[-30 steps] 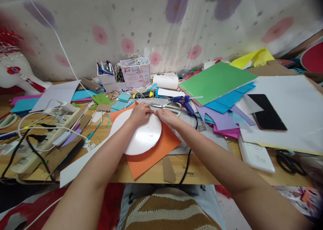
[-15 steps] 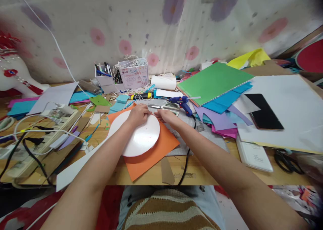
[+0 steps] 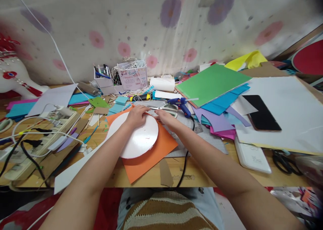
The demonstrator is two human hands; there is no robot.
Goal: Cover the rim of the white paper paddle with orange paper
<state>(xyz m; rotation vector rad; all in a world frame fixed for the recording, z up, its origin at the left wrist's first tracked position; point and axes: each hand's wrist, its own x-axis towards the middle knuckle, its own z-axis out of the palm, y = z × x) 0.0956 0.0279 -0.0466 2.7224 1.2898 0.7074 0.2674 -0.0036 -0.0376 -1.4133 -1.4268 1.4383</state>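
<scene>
Wood is spreading out below us as a tabletop (image 3: 151,178), and toward its right end we are seeing a broad white sheet (image 3: 292,105). Nearer the middle, a green sheet (image 3: 214,83) is lying slantwise on top of blue paper (image 3: 217,103). Straight in front of us, an orange sheet (image 3: 165,142) is lying under a white disc (image 3: 138,140), its corners showing around the round edge. We are resting our left hand (image 3: 138,116) on the far part of the disc, fingers curling toward the rim, while our right hand (image 3: 164,117) is bending its fingers close beside that rim. Our fingers are hiding the contact, so we cannot tell whether either hand is gripping anything. On the white sheet, a black phone (image 3: 264,113) is lying; beyond our right hand, a blue glue gun (image 3: 182,105) is sitting just beside metal scissors (image 3: 165,107).
</scene>
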